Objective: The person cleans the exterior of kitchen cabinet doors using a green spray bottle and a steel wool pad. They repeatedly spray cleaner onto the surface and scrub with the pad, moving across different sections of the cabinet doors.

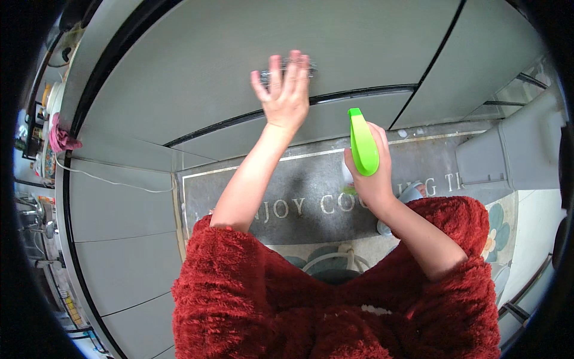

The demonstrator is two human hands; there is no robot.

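My left hand point(287, 96) lies flat with fingers spread over a scrubbing pad point(312, 68) that looks like wire mesh or steel wool. It presses the pad against the grey cabinet front point(215, 63), above a dark horizontal handle groove point(358, 93). Most of the pad is hidden under the fingers, which are slightly blurred. My right hand point(374, 184) grips a spray bottle with a bright green trigger head point(364, 148). The bottle's pale body is largely covered by that hand. It is held above the floor mat, apart from the cabinet.
A dark grey kitchen mat point(305, 179) with lettering runs along the cabinet base. To the right stands a grey bin point(533, 152). A white cord point(121, 182) crosses the left-hand cabinets, below a pink cloth point(62, 137) hanging at the counter edge. A slippered foot point(410, 192) shows beside my knee.
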